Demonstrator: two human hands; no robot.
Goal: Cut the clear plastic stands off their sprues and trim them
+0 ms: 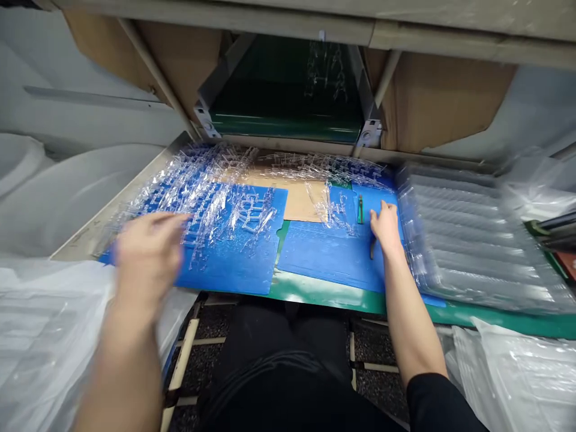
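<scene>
Clear plastic pieces (249,215) lie scattered across blue sheets (229,273) near the left hand (149,246), too blurred for me to tell its grip from here; the right hand (386,223), thumb and fingers parted, is beside a green tool (360,210).

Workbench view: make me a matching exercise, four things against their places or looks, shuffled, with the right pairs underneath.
Things
1. left hand
2. small tool
3. clear plastic trays
4. conveyor belt

Places or looks
A. stacked to the right of the right hand
B. dark green, at the far side
C. blurred, at the left
D. lying on blue, just left of the right hand

Pairs: 1-C, 2-D, 3-A, 4-B
</scene>
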